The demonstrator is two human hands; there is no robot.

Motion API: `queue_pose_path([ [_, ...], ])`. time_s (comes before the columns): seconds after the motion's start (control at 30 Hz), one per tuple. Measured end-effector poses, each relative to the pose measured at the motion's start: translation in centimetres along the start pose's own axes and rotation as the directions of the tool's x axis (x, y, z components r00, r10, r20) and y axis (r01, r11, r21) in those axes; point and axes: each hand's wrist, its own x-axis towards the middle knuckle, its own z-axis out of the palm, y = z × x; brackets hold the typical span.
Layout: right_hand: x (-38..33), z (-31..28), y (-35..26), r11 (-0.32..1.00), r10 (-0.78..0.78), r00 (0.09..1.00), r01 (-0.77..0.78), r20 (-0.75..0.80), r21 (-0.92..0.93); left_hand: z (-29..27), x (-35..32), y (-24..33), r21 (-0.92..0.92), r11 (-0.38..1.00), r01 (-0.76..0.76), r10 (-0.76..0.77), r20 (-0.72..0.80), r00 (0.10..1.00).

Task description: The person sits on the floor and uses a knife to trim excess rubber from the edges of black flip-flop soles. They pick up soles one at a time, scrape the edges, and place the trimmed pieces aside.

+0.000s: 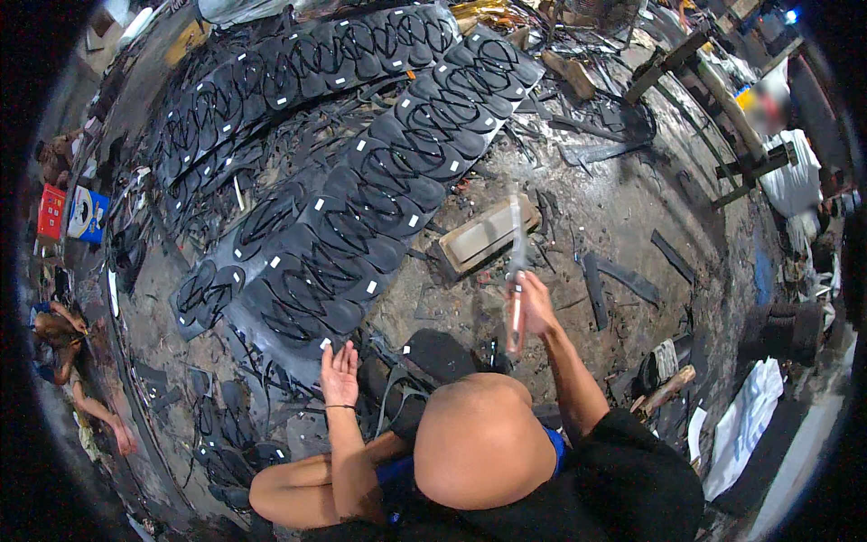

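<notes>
My right hand (537, 305) is closed round a knife (516, 316) with a reddish-brown handle. Its blurred blade points away from me, beside a pale rectangular block (489, 237) set in a dark holder. My left hand (340, 375) is palm up with the fingers stretched out, near the close end of a long row of black flip-flops (334, 244). A small white piece (326, 344) shows at its fingertips; whether they touch it I cannot tell. Below my knee lies a dark sole-shaped piece (442, 354), partly hidden.
A second row of black flip-flops (298, 77) stretches across the far left. Dark strips (623, 278) and scraps litter the floor. Wooden posts (668, 65) stand at the far right. Another person's arm (99, 411) shows at the left edge, near a red and blue box (72, 213).
</notes>
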Motion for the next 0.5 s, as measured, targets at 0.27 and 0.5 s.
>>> queue_pose_path([
  [0.27,3.1,6.7,0.9,0.936,-0.180,0.975,0.210,0.130,-0.282,-1.7,-0.4,0.2,0.230,0.965,0.124,-0.109,-0.074,0.991],
  [0.5,-0.1,-9.9,0.5,0.657,-0.356,0.899,0.046,-0.255,-0.752,12.0,-3.6,-4.6,0.829,0.198,-0.523,0.223,0.481,0.848],
])
